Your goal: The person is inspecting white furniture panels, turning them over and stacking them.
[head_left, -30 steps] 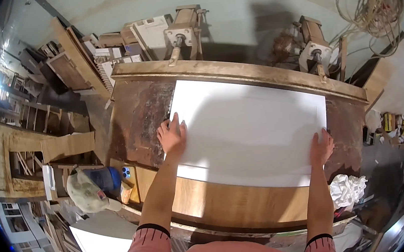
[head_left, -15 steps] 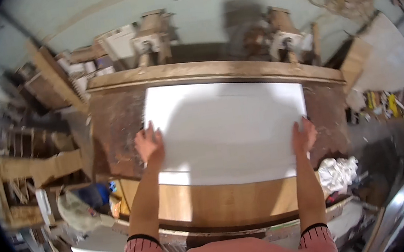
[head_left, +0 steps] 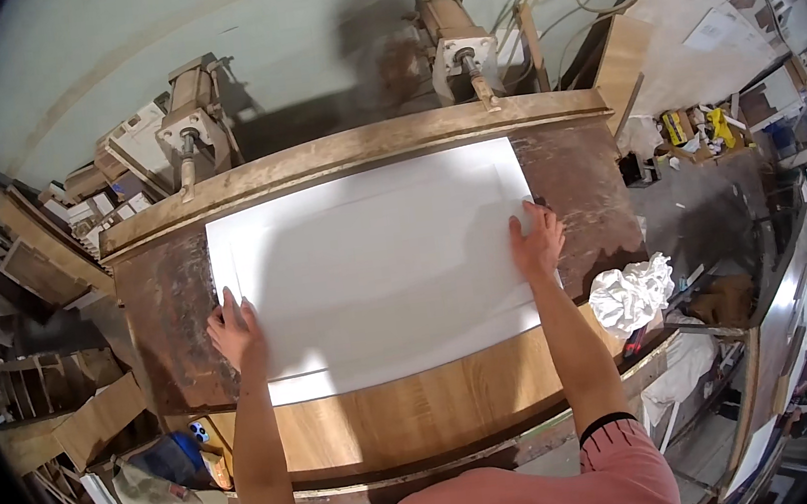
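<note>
The counter is brown and scuffed. On it, between the hands, lies the white panel — flat, its far edge near the beam. A wood board shows along its near edge; how far it runs underneath is hidden. Behind the beam stand two cylinders, left and right. A crumpled sheet sits beyond the panel's near right corner.

The hands are well apart, fingers spread: the left hand at the panel's left edge, the right hand at its right. Whether either one pinches it, I cannot tell. Good handling here probably means light, equal pressure from both palms — a one-sided push would likely skew the panel. Smallest is the phone, near the left forearm.
</note>
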`<state>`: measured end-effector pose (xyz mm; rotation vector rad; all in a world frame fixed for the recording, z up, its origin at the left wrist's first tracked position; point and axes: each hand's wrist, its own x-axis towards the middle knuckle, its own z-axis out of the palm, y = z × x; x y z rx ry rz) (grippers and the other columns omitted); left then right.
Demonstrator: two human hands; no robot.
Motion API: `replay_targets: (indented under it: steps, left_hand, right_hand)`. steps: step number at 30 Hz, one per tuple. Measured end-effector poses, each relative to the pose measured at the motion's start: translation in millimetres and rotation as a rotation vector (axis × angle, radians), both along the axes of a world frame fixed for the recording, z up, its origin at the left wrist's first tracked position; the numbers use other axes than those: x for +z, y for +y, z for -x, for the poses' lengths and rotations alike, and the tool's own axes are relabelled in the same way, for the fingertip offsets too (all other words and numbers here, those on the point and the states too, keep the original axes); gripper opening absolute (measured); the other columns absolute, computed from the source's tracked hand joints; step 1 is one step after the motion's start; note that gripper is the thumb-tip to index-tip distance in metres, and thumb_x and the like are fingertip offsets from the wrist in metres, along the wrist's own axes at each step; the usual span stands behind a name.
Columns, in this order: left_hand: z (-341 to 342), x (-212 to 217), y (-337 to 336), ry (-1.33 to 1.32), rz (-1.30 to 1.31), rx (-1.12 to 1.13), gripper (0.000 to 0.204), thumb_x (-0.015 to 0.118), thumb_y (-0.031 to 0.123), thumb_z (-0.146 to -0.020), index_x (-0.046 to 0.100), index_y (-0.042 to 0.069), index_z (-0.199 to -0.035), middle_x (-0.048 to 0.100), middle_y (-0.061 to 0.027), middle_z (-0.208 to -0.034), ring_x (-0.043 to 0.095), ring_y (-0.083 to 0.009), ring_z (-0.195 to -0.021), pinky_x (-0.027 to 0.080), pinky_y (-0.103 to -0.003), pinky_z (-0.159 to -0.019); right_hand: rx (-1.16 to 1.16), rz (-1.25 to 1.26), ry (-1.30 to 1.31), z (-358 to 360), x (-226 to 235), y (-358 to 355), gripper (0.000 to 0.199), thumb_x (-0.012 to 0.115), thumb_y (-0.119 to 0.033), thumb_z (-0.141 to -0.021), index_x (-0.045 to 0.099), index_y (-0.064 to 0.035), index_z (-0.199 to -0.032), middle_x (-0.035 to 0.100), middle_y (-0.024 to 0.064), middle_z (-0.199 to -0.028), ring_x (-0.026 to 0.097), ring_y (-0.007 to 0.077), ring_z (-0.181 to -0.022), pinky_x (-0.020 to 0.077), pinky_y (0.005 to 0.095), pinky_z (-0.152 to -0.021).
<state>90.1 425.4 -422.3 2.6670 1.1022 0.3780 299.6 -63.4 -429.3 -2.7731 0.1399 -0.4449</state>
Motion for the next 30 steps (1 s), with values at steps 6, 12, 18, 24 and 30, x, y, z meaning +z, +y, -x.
replay_targets:
  steps: [6, 12, 18, 24, 30]
  left_hand:
    - [-3, 10, 33, 0.177, 0.081, -0.043, 0.057, 0.066, 0.042, -0.089, 0.059, 0.018, -0.14, 0.061, -0.0214, -0.131, 0.056, -0.0401, -0.121, 0.044, -0.05, -0.104]
    - [-14, 31, 66, -0.223, 0.855, 0.161, 0.068, 0.064, 0.045, -0.093, 0.056, -0.005, -0.138, 0.064, -0.0177, -0.128, 0.057, -0.0278, -0.12, 0.042, -0.036, -0.104]
    - [31, 108, 66, -0.402, 1.144, 0.061, 0.058, 0.05, 0.054, -0.101, 0.061, 0.005, -0.131, 0.064, -0.0096, -0.126, 0.057, -0.0204, -0.117, 0.043, -0.034, -0.103]
    - [172, 185, 33, -0.569, 1.343, 0.232, 0.066, 0.045, 0.062, -0.1, 0.06, 0.005, -0.13, 0.062, -0.0087, -0.121, 0.06, -0.0225, -0.105, 0.047, -0.038, -0.098]
    - [305, 164, 0, -0.482, 1.794, 0.165, 0.056, 0.039, 0.052, -0.106, 0.061, 0.007, -0.132, 0.071, -0.0096, -0.119, 0.07, -0.0123, -0.083, 0.061, -0.031, -0.07]
  right_hand:
    - [-0.07, 0.115, 0.277, -39, -56, -45, 0.065, 0.067, -0.048, -0.091, 0.056, -0.0066, -0.14, 0.06, 0.0193, -0.135, 0.055, 0.0371, -0.126, 0.0405, 0.0486, -0.109]
    - [-0.011, -0.892, 0.409, -70, -38, -59, 0.047, 0.062, -0.03, -0.095, 0.064, 0.0036, -0.127, 0.067, 0.0118, -0.119, 0.062, 0.0227, -0.111, 0.0452, 0.0331, -0.1]
    - [-0.069, -1.532, 0.305, -22, 63, -72, 0.062, 0.057, -0.044, -0.098, 0.053, 0.0007, -0.141, 0.055, 0.0123, -0.143, 0.05, 0.0254, -0.132, 0.036, 0.0389, -0.111]
    - [-0.045, -1.506, 0.328, 106, 154, -137, 0.072, 0.048, -0.058, -0.099, 0.04, -0.0088, -0.152, 0.044, 0.0069, -0.153, 0.04, 0.0244, -0.14, 0.0264, 0.0362, -0.116]
    - [0.0, -1.804, 0.847, 216, 147, -220, 0.075, 0.037, -0.064, -0.101, 0.04, -0.0075, -0.15, 0.053, 0.0111, -0.144, 0.057, 0.0295, -0.123, 0.0437, 0.0418, -0.106]
